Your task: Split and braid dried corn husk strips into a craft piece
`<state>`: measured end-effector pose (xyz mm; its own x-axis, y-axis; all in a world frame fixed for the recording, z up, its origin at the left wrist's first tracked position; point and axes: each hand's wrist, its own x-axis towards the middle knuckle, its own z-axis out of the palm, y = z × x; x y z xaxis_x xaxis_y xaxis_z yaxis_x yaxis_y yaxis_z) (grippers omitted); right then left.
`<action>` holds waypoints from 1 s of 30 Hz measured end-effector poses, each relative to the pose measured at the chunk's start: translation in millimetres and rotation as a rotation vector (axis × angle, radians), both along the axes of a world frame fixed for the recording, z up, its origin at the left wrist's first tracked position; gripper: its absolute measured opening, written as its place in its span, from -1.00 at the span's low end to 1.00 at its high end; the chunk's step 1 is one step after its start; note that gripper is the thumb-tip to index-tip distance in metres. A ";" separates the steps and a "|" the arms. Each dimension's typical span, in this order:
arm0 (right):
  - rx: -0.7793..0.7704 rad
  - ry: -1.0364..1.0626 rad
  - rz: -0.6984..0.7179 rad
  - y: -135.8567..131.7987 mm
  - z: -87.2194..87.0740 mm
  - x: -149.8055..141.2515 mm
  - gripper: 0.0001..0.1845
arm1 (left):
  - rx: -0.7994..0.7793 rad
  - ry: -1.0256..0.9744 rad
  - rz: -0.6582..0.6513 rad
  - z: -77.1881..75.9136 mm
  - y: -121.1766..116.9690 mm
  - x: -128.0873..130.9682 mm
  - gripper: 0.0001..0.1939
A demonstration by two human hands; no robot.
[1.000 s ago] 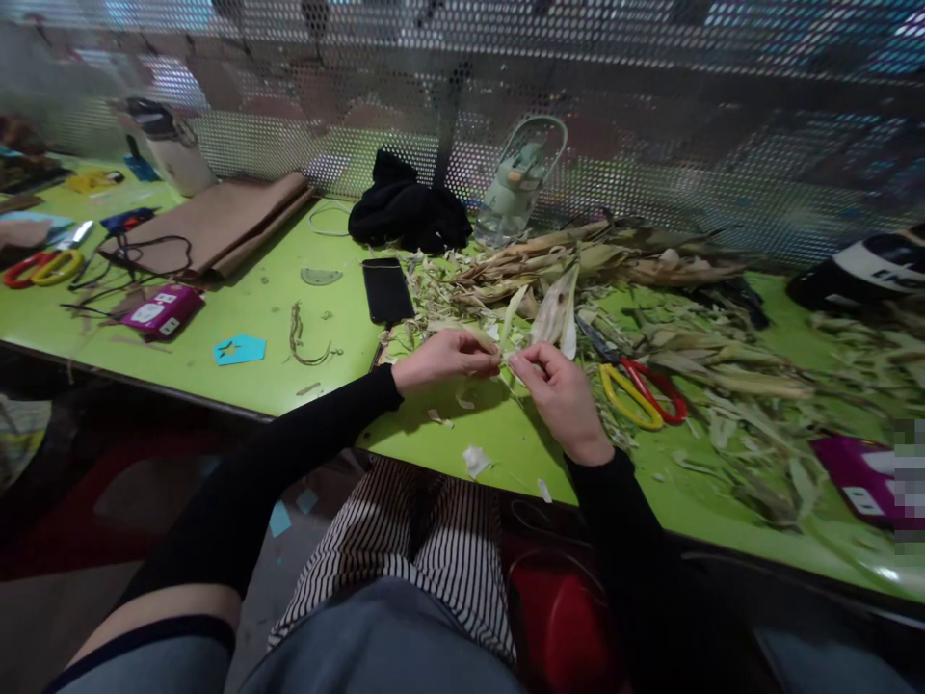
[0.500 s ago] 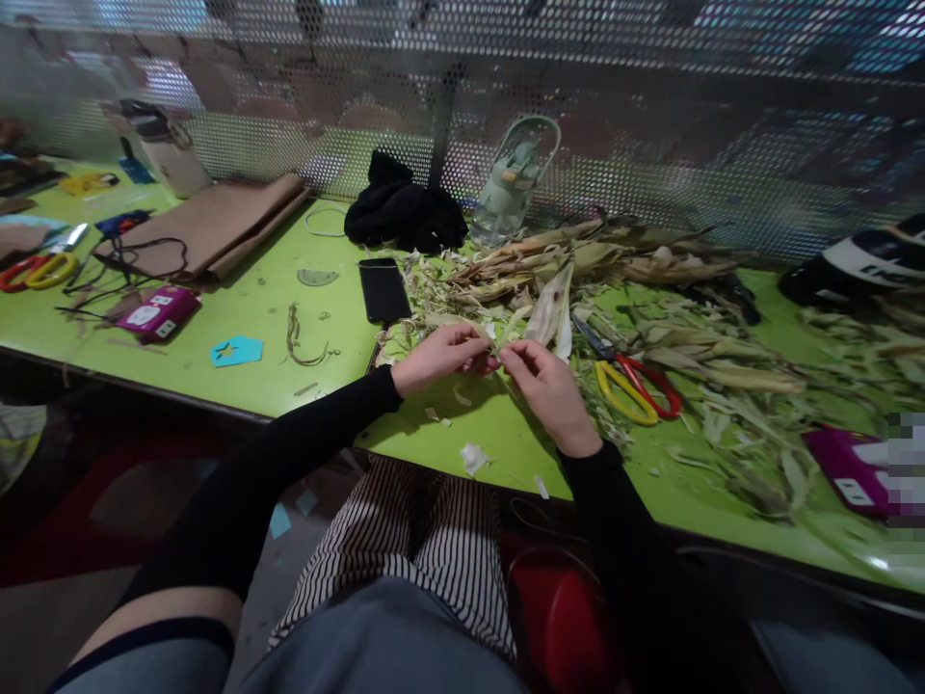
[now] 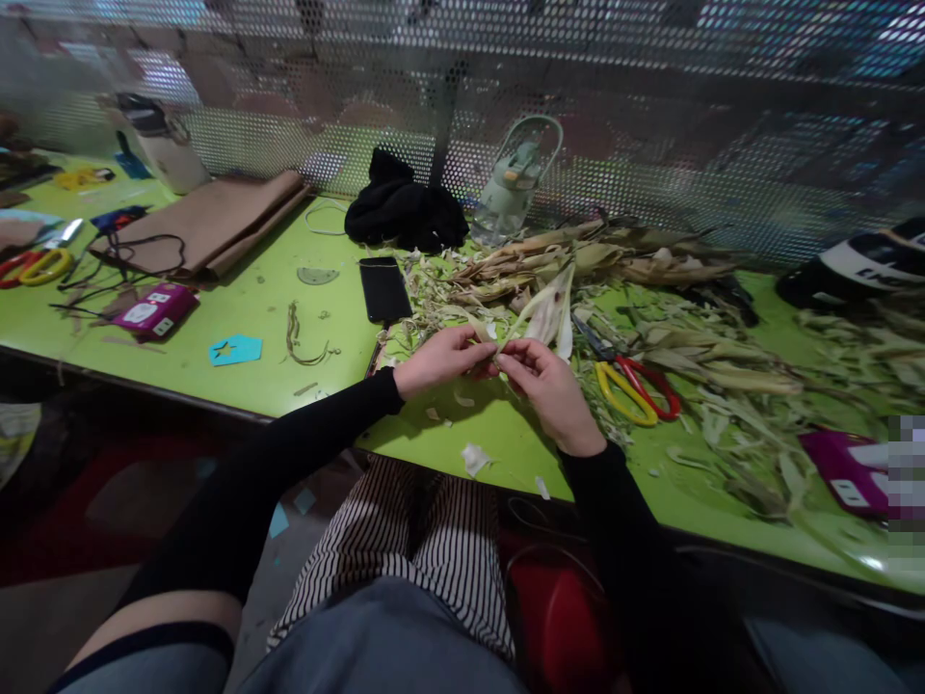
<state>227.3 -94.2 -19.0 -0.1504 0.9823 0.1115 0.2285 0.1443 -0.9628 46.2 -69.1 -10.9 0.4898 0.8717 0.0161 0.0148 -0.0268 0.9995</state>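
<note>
My left hand (image 3: 446,359) and my right hand (image 3: 550,390) meet above the front of the green table, fingertips pinched close together. Between them they grip a thin pale strip of corn husk (image 3: 515,330), mostly covered by the fingers. Just behind my right hand a broad dry husk leaf (image 3: 553,313) stands out from the litter. Scissors with one yellow and one red handle (image 3: 636,390) lie to the right of that hand. A pile of dried corn husks (image 3: 578,253) spreads behind both hands, with shredded bits around it.
A black phone (image 3: 385,289) lies behind my left forearm. A green bottle (image 3: 507,188) and black cloth (image 3: 405,207) stand against the perforated metal screen. To the left are brown paper (image 3: 217,226), a purple power strip (image 3: 154,310) and a blue paper tag (image 3: 235,349).
The fingertips have drawn slightly closer together, and a pale husk strip now shows more plainly above them. Everything on the table lies as before.
</note>
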 end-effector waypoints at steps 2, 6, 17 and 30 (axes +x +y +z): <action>0.025 -0.013 -0.005 2.1 -3.8 1.4 -0.69 | 0.027 0.020 0.009 0.9 0.2 -0.3 -0.71; 0.160 -0.135 -0.081 2.5 -6.1 3.0 -0.68 | -0.064 0.005 -0.055 7.1 0.2 -1.7 -0.78; 0.387 -0.580 0.017 -9.7 -6.0 -18.8 -0.63 | -0.372 -0.281 0.162 12.3 1.0 2.8 -0.95; 0.459 -0.681 0.140 -14.4 -9.6 -19.2 -0.58 | -0.346 -0.243 0.097 2.7 8.4 -1.9 -0.96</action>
